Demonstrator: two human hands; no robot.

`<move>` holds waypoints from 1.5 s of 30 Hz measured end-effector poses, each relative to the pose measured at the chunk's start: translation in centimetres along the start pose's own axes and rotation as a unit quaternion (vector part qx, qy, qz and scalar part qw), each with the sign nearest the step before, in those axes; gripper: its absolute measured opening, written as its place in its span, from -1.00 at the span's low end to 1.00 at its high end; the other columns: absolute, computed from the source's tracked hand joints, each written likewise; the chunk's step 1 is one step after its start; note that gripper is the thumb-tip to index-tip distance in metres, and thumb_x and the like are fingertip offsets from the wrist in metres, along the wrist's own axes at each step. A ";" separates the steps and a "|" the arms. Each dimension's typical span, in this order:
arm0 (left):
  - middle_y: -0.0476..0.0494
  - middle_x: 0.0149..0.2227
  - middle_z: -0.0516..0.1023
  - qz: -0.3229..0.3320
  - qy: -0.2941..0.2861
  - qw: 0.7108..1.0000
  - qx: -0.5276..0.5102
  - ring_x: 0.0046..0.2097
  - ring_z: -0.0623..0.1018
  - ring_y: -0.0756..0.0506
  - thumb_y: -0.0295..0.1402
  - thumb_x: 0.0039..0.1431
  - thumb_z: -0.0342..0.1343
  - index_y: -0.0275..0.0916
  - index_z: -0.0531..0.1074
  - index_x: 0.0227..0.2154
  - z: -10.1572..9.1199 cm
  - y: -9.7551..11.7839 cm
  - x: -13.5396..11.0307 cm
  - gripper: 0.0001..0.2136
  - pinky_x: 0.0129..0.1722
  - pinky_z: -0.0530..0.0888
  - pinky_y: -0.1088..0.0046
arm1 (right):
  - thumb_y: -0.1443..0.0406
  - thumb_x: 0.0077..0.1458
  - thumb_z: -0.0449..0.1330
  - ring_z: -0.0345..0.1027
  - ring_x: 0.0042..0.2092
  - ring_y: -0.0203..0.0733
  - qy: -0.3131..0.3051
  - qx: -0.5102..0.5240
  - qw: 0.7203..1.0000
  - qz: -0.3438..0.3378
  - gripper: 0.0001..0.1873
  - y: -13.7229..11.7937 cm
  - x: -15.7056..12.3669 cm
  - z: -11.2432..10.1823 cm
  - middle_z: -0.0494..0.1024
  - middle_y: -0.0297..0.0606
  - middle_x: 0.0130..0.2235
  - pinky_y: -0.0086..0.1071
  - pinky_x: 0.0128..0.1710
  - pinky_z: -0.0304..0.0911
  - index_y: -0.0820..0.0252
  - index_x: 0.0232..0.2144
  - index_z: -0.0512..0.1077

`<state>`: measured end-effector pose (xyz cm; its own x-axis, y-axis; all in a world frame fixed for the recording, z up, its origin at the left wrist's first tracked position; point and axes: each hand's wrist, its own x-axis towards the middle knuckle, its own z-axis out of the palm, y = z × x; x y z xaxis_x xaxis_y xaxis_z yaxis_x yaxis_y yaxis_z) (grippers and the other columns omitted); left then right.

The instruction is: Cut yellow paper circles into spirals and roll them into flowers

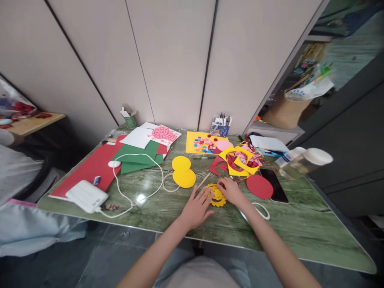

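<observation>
A yellow paper flower (220, 201) with a scalloped edge and smaller cut pieces at its middle lies on the table in front of me. My left hand (196, 209) rests with fingers stretched out, their tips on the flower's left side. Over its upper right edge, my right hand (230, 190) has its fingers bent together on the paper; the fingertips are partly hidden. A pencil (204, 181) lies just beyond my left fingers. Two yellow paper circles (183, 178) overlap to the left. Scissors with a white handle (262, 211) lie partly under my right forearm.
Right of my hands are a red paper circle (259, 187), a black phone (274, 186), paper offcuts (240, 160) and a clear cup (300, 170). Leftward, a white power bank (87, 196) trails a looped cable (162, 172) near red paper (90, 170) and green paper (136, 158). Another person's sleeve (18, 172) shows far left.
</observation>
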<state>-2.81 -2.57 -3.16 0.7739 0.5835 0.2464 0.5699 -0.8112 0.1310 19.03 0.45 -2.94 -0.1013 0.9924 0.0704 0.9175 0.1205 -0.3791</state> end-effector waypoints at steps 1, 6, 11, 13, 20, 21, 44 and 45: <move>-0.16 0.28 0.08 -0.013 0.005 1.000 0.005 0.30 0.03 -0.14 -0.10 0.27 -0.21 -0.22 0.01 0.23 -0.3 -0.1 -0.3 -0.47 0.24 -0.01 0.12 | 0.26 0.20 0.12 0.38 -0.11 -0.11 0.019 0.003 1.000 0.003 -0.73 0.1 -0.5 -0.1 0.43 -0.18 -0.04 -0.13 -0.15 0.35 0.23 -0.06 0.35; -0.27 0.08 0.37 -0.147 0.040 0.988 0.026 0.11 0.33 -0.17 -0.43 0.24 -0.14 -0.29 0.28 0.05 -1.7 -2.9 -2.4 -0.66 0.10 0.24 0.19 | 0.23 0.21 0.08 0.36 -0.12 -0.07 0.122 0.040 0.991 0.040 -0.75 1.2 -5.0 -1.4 0.44 -0.15 -0.11 -0.09 -0.12 0.28 0.22 -0.10 0.36; -0.42 -0.16 0.43 -0.304 0.081 0.949 0.023 -0.09 0.38 -0.33 -0.44 0.19 -0.11 -0.36 0.37 -0.17 -2.6 -6.2 -3.9 -0.77 -0.14 0.30 0.01 | 0.14 0.22 -0.01 0.37 -0.26 -0.06 0.173 0.086 0.979 0.067 -0.71 1.8 -10.9 -1.8 0.46 -0.14 -0.27 -0.15 -0.21 0.28 0.19 -0.17 0.37; -0.39 -0.18 0.42 -0.329 0.084 0.941 0.000 -0.10 0.38 -0.33 -0.41 0.18 -0.09 -0.32 0.38 -0.29 -2.9 -6.6 -4.0 -0.84 -0.15 0.29 0.03 | 0.13 0.20 -0.01 0.36 -0.25 -0.02 0.183 0.102 0.975 0.077 -0.70 1.5 -12.7 -1.7 0.46 -0.14 -0.29 -0.15 -0.23 0.28 0.19 -0.18 0.37; -0.09 -0.43 0.42 -0.358 0.092 0.914 -0.169 -0.33 0.44 -0.12 -0.33 0.27 -0.19 -0.21 0.23 -0.40 -5.7 -2.4 -4.6 -0.83 -0.24 0.35 0.30 | 0.15 0.20 0.01 0.38 -0.20 -0.01 0.221 0.168 0.954 0.117 -0.74 -1.4 -14.6 -2.3 0.50 -0.11 -0.25 -0.20 -0.25 0.30 0.18 -0.22 0.39; -0.04 -0.46 0.40 -0.354 0.090 0.908 -0.203 -0.38 0.44 -0.08 -0.32 0.29 -0.23 -0.20 0.19 -0.39 -6.2 -1.3 -4.8 -0.82 -0.29 0.36 0.38 | 0.17 0.20 0.02 0.39 -0.20 -0.02 0.219 0.179 0.952 0.116 -0.76 -2.1 -14.6 -2.5 0.50 -0.13 -0.24 -0.21 -0.23 0.30 0.17 -0.23 0.39; -0.07 -0.41 0.40 -0.213 0.113 0.900 -0.364 -0.36 0.40 -0.03 -0.40 0.23 -0.05 -0.24 0.31 -0.35 -6.4 7.2 -3.3 -0.93 -0.38 0.34 0.49 | 0.39 0.14 0.13 0.37 0.01 -0.10 0.122 0.382 0.916 -0.018 -0.71 -10.0 -13.3 -4.4 0.48 -0.22 0.00 -0.21 -0.02 0.34 -0.01 -0.11 0.45; -0.07 -0.42 0.41 -0.211 0.120 0.902 -0.357 -0.37 0.41 -0.03 -0.41 0.22 -0.04 -0.24 0.32 -0.35 -6.4 7.2 -3.2 -0.93 -0.38 0.35 0.49 | 0.39 0.14 0.13 0.38 -0.01 -0.10 0.119 0.390 0.913 -0.016 -0.74 -10.1 -13.3 -4.3 0.49 -0.21 -0.01 -0.21 -0.04 0.34 0.00 -0.15 0.47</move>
<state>-2.97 -10.50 3.16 0.3984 0.8904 0.2202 0.4102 -0.3877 0.8254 12.78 -14.08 3.96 0.0483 0.9655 0.2557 0.3540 0.2228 -0.9083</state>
